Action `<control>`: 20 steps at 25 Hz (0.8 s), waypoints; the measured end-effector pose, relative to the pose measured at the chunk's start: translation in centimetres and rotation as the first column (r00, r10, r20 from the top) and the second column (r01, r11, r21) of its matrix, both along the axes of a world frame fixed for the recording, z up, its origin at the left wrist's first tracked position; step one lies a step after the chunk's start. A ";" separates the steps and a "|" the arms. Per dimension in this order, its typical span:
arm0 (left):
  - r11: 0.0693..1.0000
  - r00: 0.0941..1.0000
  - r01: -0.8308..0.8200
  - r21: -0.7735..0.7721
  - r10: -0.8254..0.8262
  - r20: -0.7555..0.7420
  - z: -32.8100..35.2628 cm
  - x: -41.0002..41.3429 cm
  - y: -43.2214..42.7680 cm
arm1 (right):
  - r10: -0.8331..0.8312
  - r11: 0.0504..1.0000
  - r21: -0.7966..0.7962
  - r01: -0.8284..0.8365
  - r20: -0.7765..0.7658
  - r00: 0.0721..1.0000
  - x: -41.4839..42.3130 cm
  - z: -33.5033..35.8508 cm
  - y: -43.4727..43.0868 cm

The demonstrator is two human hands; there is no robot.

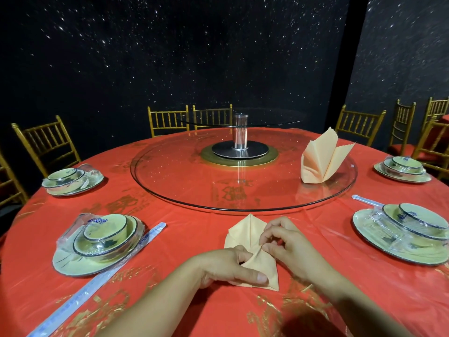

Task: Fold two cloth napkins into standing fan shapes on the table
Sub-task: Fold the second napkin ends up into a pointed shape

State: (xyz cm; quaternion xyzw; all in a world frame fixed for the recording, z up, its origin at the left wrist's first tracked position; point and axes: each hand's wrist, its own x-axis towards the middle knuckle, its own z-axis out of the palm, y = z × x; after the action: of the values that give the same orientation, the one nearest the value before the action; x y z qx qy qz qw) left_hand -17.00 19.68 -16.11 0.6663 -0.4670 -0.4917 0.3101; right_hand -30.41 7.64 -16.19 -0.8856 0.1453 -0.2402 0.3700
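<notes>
A peach cloth napkin point(245, 233) lies partly folded on the red tablecloth in front of me, its tip pointing away. My left hand point(230, 266) grips its near part, thumb laid flat along the lower edge. My right hand point(286, 242) pinches a fold of the cloth at its middle with curled fingers. A second peach napkin point(318, 159) stands upright as a folded fan on the glass turntable point(184, 188), at the right.
Wrapped dish sets sit at near left point(97, 244), far left point(70, 178), near right point(403, 232) and far right point(402, 169). Wrapped chopsticks point(97, 280) lie left of me. Gold chairs point(46, 142) ring the table.
</notes>
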 end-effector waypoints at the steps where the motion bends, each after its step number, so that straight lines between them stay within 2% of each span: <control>1: 1.000 1.000 -0.003 0.008 0.003 0.000 0.2 -0.1 -0.2 | -0.009 1.000 -0.012 0.009 -0.003 1.000 0.0 0.0 0.0; 5: 0.998 0.999 -0.012 0.055 0.010 0.049 0.7 -0.1 -0.6 | -0.024 0.996 -0.086 0.019 -0.048 0.999 0.0 -0.1 0.3; 8: 1.000 0.999 0.015 0.013 -0.014 -0.051 0.7 -0.2 0.1 | -0.030 0.997 -0.070 0.028 -0.030 0.999 -0.2 -0.2 0.2; 10: 1.000 1.000 0.016 0.024 -0.017 0.003 0.6 -0.2 0.0 | -0.040 0.994 -0.104 0.035 -0.048 0.998 0.0 -0.3 0.3; 12: 0.999 0.997 0.020 0.036 -0.023 0.077 0.5 -0.4 -0.2 | -0.092 0.988 -0.127 0.083 -0.064 0.994 0.3 -0.4 0.8; 14: 1.000 1.000 -0.012 0.014 0.011 0.029 0.3 -0.5 -0.2 | -0.194 0.970 -0.151 0.189 -0.024 0.981 0.1 -0.3 1.8; 16: 0.998 0.996 -0.068 -0.013 0.067 -0.052 -0.1 -0.4 0.0 | -0.262 0.940 -0.241 0.243 -0.049 0.964 -0.6 -0.7 3.3; 18: 0.992 0.990 -0.114 -0.055 0.108 -0.092 -0.4 -0.2 0.3 | -0.298 0.887 -0.410 0.213 -0.155 0.942 -1.3 -1.7 4.7; 20: 0.982 0.983 -0.164 -0.098 0.154 -0.101 -0.4 0.0 0.2 | -0.376 0.780 -0.583 0.227 -0.146 0.915 -1.7 -2.5 5.9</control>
State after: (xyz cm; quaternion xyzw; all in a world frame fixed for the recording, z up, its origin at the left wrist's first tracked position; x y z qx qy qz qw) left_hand -16.98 19.93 -16.52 0.6607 -0.4228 -0.4702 0.4046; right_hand -32.14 13.53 -18.66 -0.9423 0.2565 -0.2129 0.0319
